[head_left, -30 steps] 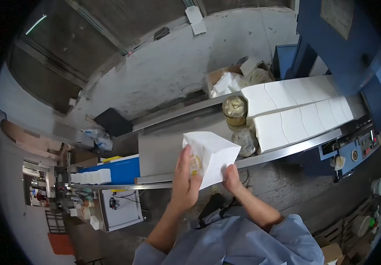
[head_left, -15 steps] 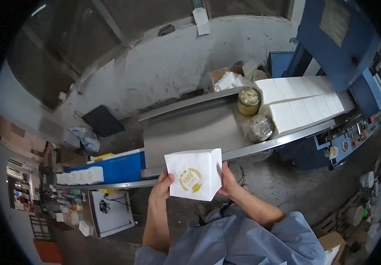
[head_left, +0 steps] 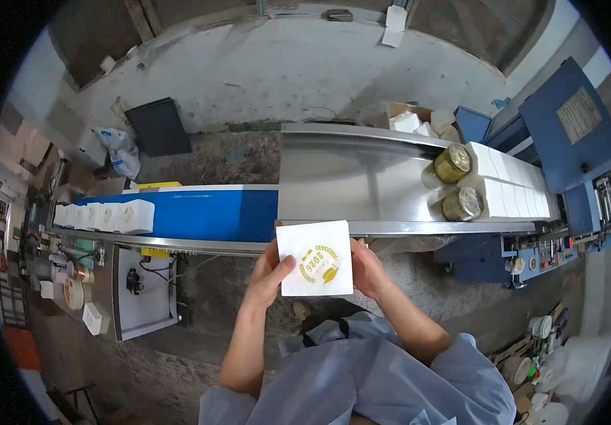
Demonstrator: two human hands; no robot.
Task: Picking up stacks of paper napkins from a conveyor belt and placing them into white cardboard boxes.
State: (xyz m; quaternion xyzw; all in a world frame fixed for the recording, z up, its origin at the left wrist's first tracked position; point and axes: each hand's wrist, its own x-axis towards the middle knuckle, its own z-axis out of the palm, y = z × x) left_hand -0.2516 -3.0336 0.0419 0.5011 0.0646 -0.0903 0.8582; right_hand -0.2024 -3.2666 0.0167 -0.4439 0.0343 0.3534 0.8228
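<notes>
White square napkin pack (head_left: 316,258) with gold wreath emblem, held upright just before the steel conveyor's near edge (head_left: 362,228) | left hand (head_left: 271,273) pinches its left edge, thumb on front | right hand (head_left: 367,269) grips its right edge | two gold-lidded jars (head_left: 452,163) beside white stacks (head_left: 514,191) at conveyor's right end | more packs (head_left: 103,216) on blue belt's left end

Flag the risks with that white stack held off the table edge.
1. The white napkin stack is held only at its sides by the left hand and right hand, out past the steel table and over the dirty floor; loose sheets could slip and land there.
2. The thumbs sit on the printed face, which may smudge or crease.
3. The two gold tins weighting the white rows look round; a knock might roll them.
</notes>
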